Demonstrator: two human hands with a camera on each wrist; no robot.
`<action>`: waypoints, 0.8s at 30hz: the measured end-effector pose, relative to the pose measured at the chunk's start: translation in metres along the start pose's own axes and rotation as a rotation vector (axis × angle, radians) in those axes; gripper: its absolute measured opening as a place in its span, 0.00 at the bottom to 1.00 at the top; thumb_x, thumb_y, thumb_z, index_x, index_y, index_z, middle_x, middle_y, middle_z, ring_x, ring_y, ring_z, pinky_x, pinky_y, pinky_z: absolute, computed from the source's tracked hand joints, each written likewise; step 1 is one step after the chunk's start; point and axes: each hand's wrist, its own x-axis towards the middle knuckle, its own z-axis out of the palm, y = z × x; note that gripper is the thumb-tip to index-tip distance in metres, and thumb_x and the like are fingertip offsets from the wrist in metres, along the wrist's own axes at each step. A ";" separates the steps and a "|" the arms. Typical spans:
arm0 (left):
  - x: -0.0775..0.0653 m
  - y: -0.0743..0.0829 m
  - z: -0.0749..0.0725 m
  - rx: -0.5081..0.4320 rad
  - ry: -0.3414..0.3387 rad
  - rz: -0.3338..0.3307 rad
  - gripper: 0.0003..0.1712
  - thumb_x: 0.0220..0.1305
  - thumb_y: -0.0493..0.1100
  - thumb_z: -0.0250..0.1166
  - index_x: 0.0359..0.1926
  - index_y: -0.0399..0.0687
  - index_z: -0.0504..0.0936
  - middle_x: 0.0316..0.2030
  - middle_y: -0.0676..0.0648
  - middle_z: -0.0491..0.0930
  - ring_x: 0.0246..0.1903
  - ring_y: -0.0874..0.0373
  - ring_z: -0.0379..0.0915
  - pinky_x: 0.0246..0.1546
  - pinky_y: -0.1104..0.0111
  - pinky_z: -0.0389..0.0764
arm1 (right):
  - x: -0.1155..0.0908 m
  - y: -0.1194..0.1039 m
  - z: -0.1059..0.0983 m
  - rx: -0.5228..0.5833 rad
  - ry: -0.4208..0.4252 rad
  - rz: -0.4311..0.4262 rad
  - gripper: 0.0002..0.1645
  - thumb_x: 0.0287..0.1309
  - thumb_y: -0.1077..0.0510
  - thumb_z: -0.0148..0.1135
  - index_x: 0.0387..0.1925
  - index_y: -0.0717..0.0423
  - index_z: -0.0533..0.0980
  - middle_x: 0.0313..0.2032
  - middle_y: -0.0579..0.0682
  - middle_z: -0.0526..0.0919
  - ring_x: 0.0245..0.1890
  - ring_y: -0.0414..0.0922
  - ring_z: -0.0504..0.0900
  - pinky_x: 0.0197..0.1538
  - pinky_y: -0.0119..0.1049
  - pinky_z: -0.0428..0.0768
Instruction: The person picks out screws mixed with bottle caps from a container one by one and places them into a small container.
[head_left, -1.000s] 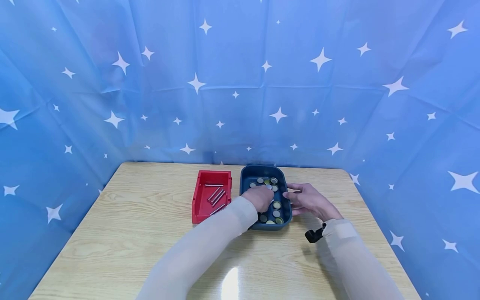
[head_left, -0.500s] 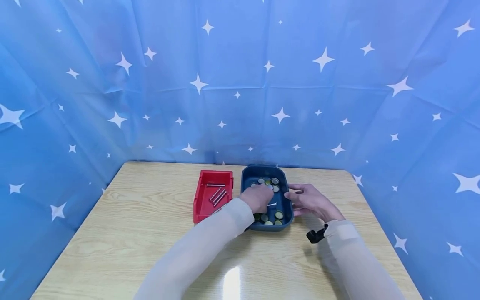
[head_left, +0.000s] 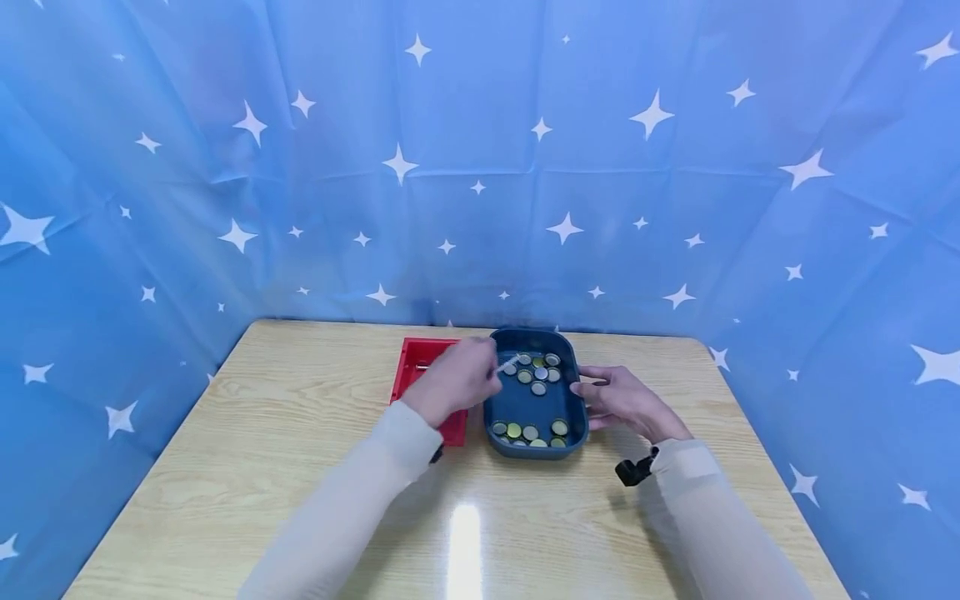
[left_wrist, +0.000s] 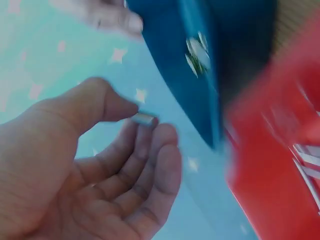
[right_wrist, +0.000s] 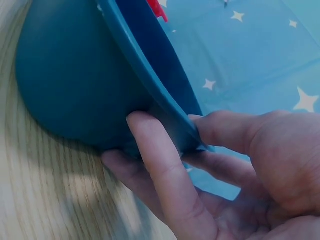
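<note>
My left hand [head_left: 457, 375] is over the red bin [head_left: 454, 430], near the left rim of the dark blue tub [head_left: 531, 408]. Between thumb and fingertips it pinches a thin silver bolt [head_left: 508, 363], which points toward the tub. In the left wrist view only a short end of this bolt [left_wrist: 144, 118] shows. Several bottle caps [head_left: 559, 427], silver and gold, lie in the tub in two groups, far and near. My right hand [head_left: 621, 403] grips the tub's right side, thumb at the rim and fingers [right_wrist: 157, 142] against the outer wall.
More silver bolts [left_wrist: 307, 155] lie in the red bin, mostly hidden by my left hand in the head view. Both containers stand side by side near the back of the wooden table [head_left: 315, 400]. A blue star-patterned curtain [head_left: 480, 250] hangs behind it.
My left hand has lifted out of the blue tub and moved left over the red bin, carrying the bolt. The caps it covered now show. The right hand stays on the tub.
</note>
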 end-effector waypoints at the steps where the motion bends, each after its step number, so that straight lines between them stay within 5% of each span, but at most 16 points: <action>1: -0.007 -0.006 -0.004 -0.016 0.040 -0.021 0.07 0.76 0.38 0.76 0.43 0.44 0.85 0.38 0.46 0.83 0.29 0.57 0.82 0.32 0.69 0.86 | 0.000 0.000 -0.001 -0.009 0.001 -0.002 0.44 0.91 0.53 0.61 0.94 0.57 0.56 0.75 0.72 0.83 0.69 0.68 0.91 0.50 0.46 0.98; 5: -0.029 -0.033 -0.010 -0.020 0.144 -0.134 0.09 0.71 0.36 0.78 0.41 0.40 0.85 0.35 0.44 0.84 0.27 0.56 0.80 0.31 0.68 0.85 | -0.001 -0.001 -0.005 -0.032 -0.002 -0.010 0.44 0.91 0.53 0.61 0.94 0.59 0.55 0.75 0.73 0.83 0.70 0.69 0.90 0.50 0.46 0.98; 9: -0.039 -0.048 -0.001 0.028 0.123 -0.234 0.12 0.69 0.37 0.83 0.43 0.37 0.88 0.30 0.44 0.86 0.27 0.55 0.81 0.33 0.66 0.87 | -0.002 -0.001 -0.008 -0.031 0.003 -0.009 0.44 0.91 0.52 0.62 0.94 0.58 0.55 0.75 0.73 0.84 0.70 0.69 0.90 0.50 0.46 0.98; 17: -0.033 -0.044 0.036 0.162 0.120 -0.176 0.28 0.58 0.37 0.92 0.58 0.38 0.93 0.49 0.38 0.96 0.44 0.47 0.94 0.54 0.52 0.98 | -0.003 0.006 -0.011 -0.012 0.023 -0.004 0.44 0.90 0.53 0.62 0.94 0.60 0.57 0.69 0.71 0.89 0.62 0.63 0.96 0.47 0.45 0.98; 24: -0.035 -0.048 0.043 0.124 0.128 -0.187 0.23 0.63 0.35 0.88 0.57 0.39 0.92 0.45 0.39 0.95 0.42 0.50 0.92 0.52 0.54 0.99 | -0.001 0.014 -0.002 0.002 0.010 -0.009 0.44 0.91 0.52 0.62 0.93 0.62 0.57 0.68 0.71 0.89 0.67 0.67 0.92 0.48 0.44 0.98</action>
